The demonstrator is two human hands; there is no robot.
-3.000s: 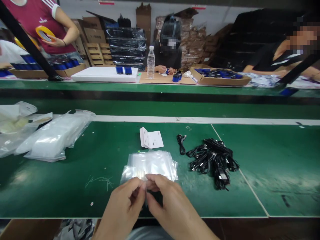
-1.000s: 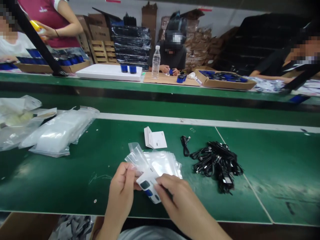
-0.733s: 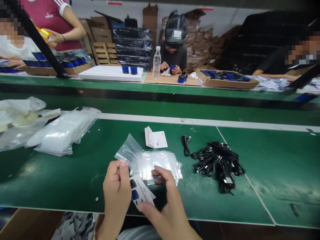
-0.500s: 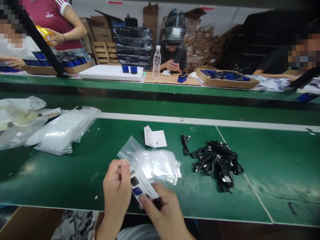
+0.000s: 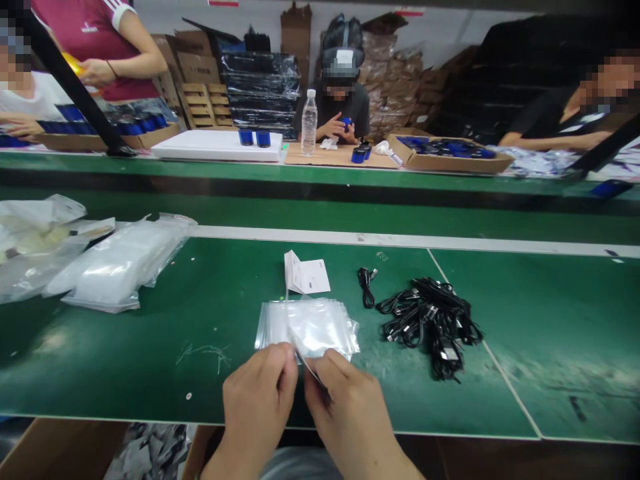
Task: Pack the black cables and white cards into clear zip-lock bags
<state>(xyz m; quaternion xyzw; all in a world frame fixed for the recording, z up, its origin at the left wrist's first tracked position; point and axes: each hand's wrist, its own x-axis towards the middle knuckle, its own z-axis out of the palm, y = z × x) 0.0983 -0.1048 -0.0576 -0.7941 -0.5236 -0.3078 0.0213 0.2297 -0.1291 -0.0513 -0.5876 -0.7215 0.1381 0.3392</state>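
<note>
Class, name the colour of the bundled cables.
The bundled cables are black, best seen in the head view.

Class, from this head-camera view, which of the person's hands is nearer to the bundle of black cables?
Right. The right hand is below and to the left of the bundle of black cables, while the left hand is farther away, on the other side of the right hand.

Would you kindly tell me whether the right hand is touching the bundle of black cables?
Apart: the head view shows green mat between the right hand and the black cables.
</note>
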